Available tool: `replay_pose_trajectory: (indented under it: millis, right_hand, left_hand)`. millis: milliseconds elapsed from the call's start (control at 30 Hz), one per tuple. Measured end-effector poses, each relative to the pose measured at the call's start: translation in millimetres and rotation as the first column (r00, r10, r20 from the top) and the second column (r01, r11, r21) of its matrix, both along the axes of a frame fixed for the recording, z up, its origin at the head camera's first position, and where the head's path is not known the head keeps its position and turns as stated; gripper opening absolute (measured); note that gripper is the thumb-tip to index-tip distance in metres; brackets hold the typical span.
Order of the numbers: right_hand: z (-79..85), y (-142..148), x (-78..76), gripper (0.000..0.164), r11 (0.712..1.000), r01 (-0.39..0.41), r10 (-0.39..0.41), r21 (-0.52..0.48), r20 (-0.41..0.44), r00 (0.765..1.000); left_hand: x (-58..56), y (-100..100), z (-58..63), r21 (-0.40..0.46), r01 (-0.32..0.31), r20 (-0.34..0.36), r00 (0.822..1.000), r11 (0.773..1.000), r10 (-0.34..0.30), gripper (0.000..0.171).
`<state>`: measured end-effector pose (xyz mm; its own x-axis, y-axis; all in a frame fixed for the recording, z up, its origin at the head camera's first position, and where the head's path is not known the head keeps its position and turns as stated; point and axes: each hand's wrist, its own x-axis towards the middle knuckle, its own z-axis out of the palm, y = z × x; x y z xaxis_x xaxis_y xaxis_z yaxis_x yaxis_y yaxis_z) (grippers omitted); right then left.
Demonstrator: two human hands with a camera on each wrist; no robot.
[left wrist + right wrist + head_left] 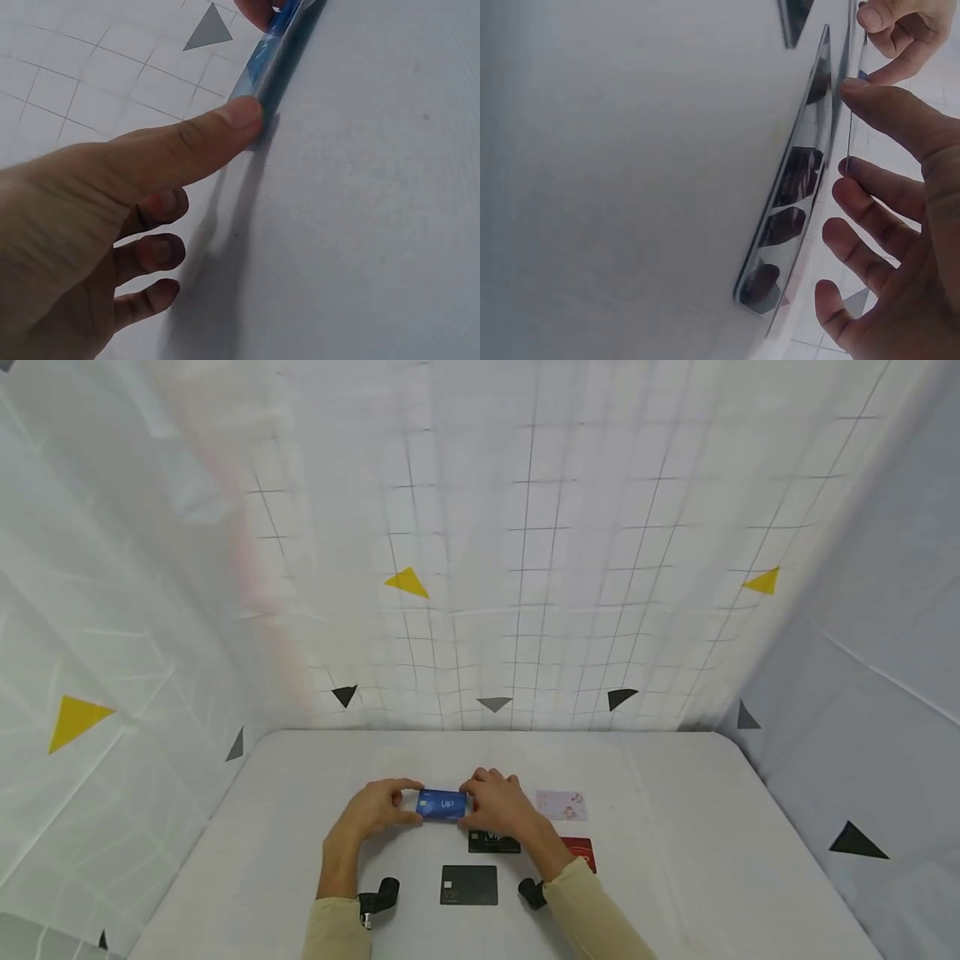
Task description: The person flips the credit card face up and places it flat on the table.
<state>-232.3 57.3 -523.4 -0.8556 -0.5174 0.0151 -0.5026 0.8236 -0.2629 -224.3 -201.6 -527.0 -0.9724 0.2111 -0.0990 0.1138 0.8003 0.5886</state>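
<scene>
A blue bank card point(442, 805) is held between my two hands at the middle of the table. My left hand point(378, 807) pinches its left end, with the thumb at the near corner and the index finger at the far one. At the opposite end, my right hand point(498, 802) grips the card the same way. The left wrist view shows the thumb point(244, 114) against the card's edge, other fingers free. Partly under my right hand lies a black VIP card point(495, 842); its glossy face mirrors my fingers in the right wrist view.
A dark grey VIP card point(469, 886) lies nearer, between the forearms. Right of my right hand are a pale pink card point(561, 805) and a red card point(582, 852), partly covered by the wrist. White sheeting point(480, 527) hangs behind the white table point(675, 827).
</scene>
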Motion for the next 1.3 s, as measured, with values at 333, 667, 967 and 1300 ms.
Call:
replay_pose_trajectory:
  millis: [333, 667, 967, 1300]
  right_hand:
    - [-1.2, -2, -0.9, 0.056, 1.0, 0.004, -0.004, -0.007, 0.032, 0.999]
    - [-1.0, -3, -0.6, 0.056, 1.0, -0.003, 0.004, -0.017, 0.041, 0.999]
    - [-2.3, 8, -3.9, 0.06, 0.997, -0.018, 0.02, -0.071, 0.038, 0.999]
    - [7.2, 41, -3.5, 0.054, 0.964, 0.093, -0.114, -0.25, -0.072, 0.991]
  left_hand:
    - [-1.1, 0, -2.0, -0.058, -0.002, 0.016, 1.0, 0.998, 0.003, 0.057]
    - [1.8, 1, -1.7, -0.069, -0.014, 0.032, 0.999, 0.998, 0.016, 0.059]
    - [0.4, 8, 1.2, -0.054, 0.018, 0.02, 1.0, 0.998, -0.017, 0.055]
    - [-2.9, 39, 5.8, -0.189, -0.026, -0.369, 0.928, 0.982, -0.046, 0.043]
